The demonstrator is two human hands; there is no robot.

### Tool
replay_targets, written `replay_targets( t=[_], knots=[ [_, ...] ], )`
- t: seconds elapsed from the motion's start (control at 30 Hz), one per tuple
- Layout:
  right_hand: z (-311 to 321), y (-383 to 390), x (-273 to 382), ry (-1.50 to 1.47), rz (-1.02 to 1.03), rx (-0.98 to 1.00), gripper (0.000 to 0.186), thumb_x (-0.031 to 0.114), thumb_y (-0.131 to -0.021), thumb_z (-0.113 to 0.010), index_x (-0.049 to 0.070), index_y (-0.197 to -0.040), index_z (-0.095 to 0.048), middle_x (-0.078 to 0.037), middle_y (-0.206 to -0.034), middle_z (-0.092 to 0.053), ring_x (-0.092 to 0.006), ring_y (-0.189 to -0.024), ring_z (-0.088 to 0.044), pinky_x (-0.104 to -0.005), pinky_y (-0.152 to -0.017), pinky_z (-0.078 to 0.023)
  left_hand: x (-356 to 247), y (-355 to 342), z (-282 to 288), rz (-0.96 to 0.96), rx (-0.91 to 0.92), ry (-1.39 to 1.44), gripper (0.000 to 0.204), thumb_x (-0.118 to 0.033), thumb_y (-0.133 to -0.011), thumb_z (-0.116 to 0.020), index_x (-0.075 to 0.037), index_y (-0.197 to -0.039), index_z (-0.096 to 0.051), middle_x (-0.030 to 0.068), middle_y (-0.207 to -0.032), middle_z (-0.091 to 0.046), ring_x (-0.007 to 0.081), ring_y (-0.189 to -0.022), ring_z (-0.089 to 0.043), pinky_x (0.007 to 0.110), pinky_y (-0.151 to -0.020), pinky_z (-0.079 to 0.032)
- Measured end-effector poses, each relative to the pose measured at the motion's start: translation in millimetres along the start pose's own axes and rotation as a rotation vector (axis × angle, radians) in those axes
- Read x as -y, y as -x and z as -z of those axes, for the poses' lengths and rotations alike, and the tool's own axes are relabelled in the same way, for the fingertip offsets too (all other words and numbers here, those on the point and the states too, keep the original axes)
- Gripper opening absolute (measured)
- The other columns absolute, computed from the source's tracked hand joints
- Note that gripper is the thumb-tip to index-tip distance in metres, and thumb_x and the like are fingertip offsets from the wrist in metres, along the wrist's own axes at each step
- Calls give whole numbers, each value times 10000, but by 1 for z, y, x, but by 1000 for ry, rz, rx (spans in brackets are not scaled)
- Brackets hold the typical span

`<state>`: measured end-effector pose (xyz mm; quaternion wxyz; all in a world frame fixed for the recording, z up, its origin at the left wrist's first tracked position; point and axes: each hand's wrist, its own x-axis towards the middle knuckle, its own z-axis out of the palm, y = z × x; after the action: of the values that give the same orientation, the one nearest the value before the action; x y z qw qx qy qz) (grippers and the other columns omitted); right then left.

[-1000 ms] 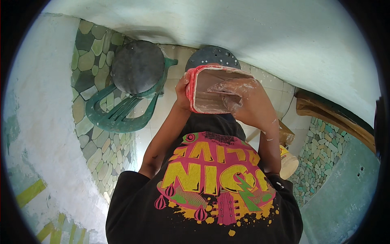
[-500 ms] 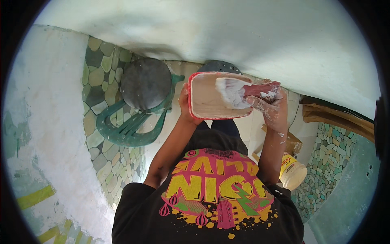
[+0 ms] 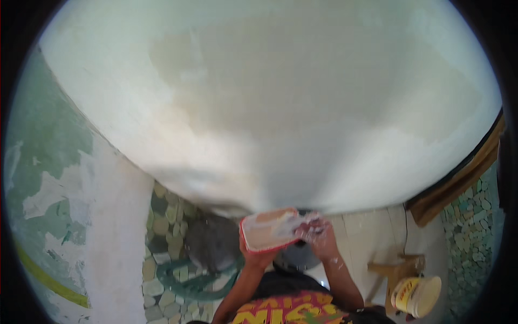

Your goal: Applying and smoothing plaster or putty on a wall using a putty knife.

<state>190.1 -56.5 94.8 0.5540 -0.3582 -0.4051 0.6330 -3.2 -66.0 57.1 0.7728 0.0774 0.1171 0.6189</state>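
Left hand [image 3: 256,257] holds a red-rimmed container [image 3: 270,248] at its left end, fingers wrapped round the wall and partly hidden beneath. Container is off the floor, held up in front of the body near the floor's far edge, where the tiles [image 3: 359,237] meet the wall [image 3: 324,113]. It sits at a slight tilt, pale tan paste inside.

Right hand [image 3: 326,244] is at the container's right end, fingers pinching the dark red handle of a brush [image 3: 288,225] — motion blur here, exact finger placement unclear. White bristles point left, over the container's right half; cannot tell whether they touch the paste.

Left of the container, a dark round disc [image 3: 213,244] lies at the far end of a green plastic chair [image 3: 186,289], close to the floor's far left corner. A second dark round shape [image 3: 300,257] shows low behind the container, mostly covered.

Toward the floor's right edge: a small wooden stool [image 3: 393,270], with a whitish bucket [image 3: 426,298] with a yellow label just beside it — contact unclear. A brown wooden piece [image 3: 431,208] runs along the wall's right end.
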Motion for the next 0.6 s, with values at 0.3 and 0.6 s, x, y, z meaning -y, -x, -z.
replay_targets(
  t=[0.3,0.6],
  knots=[
    [-12,26,32,229,144,-10,222,10,-922,-808,15,-1102,-677,-70,-1087,-755,-154,-1031,-714,-323,-933,-566,15,9,10,89,210,211,893,-775,-982,-410,-190,-1653,-337,195,-1673,-367,500,-1489,-413,720,-1092,-451],
    [-39,2,65,482,550,-24,178,-57,-919,-751,-39,-1097,-755,-162,-1105,-767,-254,-1037,-731,-356,-940,-563,-1,-27,12,106,264,104,890,-782,-982,-379,-207,-1660,-337,173,-1687,-370,466,-1514,-394,721,-1155,-379]
  ],
)
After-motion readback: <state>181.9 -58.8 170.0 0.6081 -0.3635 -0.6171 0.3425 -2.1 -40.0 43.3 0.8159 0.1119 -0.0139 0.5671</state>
